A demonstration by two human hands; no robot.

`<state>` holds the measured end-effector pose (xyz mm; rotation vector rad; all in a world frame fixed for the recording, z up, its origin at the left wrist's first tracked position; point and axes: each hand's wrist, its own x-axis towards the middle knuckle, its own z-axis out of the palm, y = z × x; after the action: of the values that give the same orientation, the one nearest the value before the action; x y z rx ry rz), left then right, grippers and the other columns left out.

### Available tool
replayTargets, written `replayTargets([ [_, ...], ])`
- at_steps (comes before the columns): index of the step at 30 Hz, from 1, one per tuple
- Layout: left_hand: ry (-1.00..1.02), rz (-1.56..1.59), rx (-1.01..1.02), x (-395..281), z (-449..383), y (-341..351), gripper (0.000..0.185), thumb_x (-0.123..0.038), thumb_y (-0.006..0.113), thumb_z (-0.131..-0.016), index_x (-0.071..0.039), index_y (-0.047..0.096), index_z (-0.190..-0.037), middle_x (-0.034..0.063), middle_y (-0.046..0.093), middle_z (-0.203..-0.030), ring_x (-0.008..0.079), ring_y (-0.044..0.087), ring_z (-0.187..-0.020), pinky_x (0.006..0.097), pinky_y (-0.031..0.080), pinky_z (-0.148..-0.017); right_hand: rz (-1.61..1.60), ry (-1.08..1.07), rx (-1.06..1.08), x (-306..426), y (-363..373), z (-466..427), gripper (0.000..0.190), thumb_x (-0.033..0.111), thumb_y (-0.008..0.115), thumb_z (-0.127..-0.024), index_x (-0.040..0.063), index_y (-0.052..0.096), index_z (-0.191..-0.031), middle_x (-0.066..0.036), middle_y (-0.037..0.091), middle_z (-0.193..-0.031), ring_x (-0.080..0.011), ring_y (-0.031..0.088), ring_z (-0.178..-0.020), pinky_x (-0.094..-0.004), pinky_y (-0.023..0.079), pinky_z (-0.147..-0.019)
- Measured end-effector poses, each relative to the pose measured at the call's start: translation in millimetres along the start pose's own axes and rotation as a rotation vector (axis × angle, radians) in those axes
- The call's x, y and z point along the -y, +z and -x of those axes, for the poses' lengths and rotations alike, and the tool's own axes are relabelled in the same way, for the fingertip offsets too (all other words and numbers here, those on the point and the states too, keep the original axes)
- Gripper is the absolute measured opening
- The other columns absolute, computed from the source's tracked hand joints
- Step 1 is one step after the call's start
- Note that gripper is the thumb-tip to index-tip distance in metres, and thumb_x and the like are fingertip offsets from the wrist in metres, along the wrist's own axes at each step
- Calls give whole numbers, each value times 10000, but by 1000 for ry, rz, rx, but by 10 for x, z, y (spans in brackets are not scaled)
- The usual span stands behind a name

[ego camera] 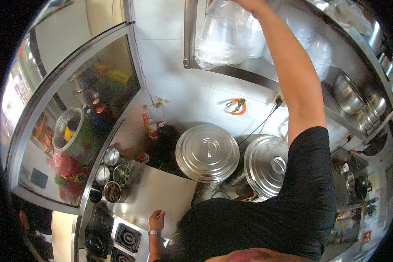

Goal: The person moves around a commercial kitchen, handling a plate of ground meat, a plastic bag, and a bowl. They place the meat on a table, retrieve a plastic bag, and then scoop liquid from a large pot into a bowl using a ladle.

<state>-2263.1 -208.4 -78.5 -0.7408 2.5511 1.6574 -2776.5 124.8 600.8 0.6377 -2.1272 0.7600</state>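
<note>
My right arm reaches up to a steel wall shelf [245, 72]. At the top rim my right hand [251, 6] is partly cut off, right by the upper part of a clear plastic bag [221, 41] of stacked clear containers. Its fingers are out of view, so its grip cannot be told. Low down, my left hand [157, 220], with a metal-banded watch [154, 232] on the wrist, is held curled above or beside a steel worktop [160, 190]. Nothing can be made out in it. More bagged containers [320, 57] stand on the shelf behind my forearm.
Two lidded steel pots [207, 154] [265, 167] stand by the tiled wall. Several small steel canisters [112, 191] line the worktop's left edge, near gas burners [128, 237] and a framed glass window [85, 131]. A steel bowl [348, 95] rests on the shelf; an orange carabiner-like clip [239, 107] hangs below.
</note>
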Motion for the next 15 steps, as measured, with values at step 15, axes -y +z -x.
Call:
replayTargets([
  [15, 785, 366, -58, -2723, -72, 72, 415, -281, 426, -999, 17, 444, -1289, 161, 601, -1087, 231, 628, -863, 365, 540, -736, -817, 137, 1333, 1563, 610, 3322, 603, 546, 604, -861, -1, 593, -1113, -112, 656, -986, -197, 606, -941, -346, 483, -839],
])
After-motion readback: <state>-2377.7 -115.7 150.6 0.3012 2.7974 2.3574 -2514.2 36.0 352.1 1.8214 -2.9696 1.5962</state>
